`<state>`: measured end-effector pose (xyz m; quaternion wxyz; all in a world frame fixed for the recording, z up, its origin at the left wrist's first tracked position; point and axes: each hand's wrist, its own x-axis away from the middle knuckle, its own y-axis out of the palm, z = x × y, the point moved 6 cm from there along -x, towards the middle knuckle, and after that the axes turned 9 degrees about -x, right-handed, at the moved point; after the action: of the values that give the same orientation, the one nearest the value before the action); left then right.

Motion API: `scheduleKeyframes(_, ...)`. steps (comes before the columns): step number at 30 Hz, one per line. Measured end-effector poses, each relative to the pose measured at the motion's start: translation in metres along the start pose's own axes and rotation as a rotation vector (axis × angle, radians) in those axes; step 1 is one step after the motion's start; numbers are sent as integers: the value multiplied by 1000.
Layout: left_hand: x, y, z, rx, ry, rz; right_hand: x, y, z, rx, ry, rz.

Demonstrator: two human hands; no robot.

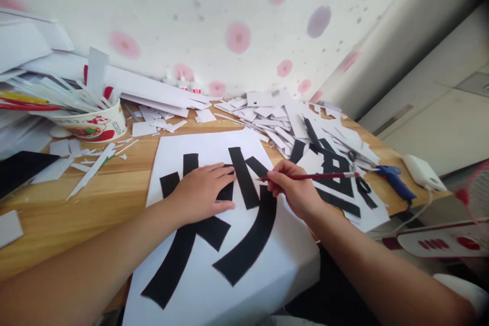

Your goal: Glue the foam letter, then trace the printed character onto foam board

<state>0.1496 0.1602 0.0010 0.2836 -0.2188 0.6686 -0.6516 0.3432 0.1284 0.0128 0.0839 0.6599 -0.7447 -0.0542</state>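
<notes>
Your left hand (208,189) lay spread on the white paper (194,282); your right hand (293,187) pinched a red pencil (323,176).

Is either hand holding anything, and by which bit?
The right hand grips a red pencil near its pointed end. The left hand lies spread over the paper, gripping nothing.

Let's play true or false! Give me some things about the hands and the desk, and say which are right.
1. The right hand holds a pencil. True.
2. That pencil is green. False: it is red.
3. The left hand lies over a white sheet. True.
4. The shapes on that sheet are pink. False: they are black shapes.
5. A printed tub stands right of the sheet. False: the printed tub is on the left.
</notes>
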Motion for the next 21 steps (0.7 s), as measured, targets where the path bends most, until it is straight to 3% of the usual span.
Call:
scheduleKeyframes(6,2,2,0,-1,-13,4,-45,31,3,153,-195,-162)
scheduleKeyframes(13,2,1,-2,8,-70,0,-48,30,18,326,-194,-123)
scheduleKeyframes(21,3,-4,2,-4,-33,-3,-49,33,19,496,-183,-153)
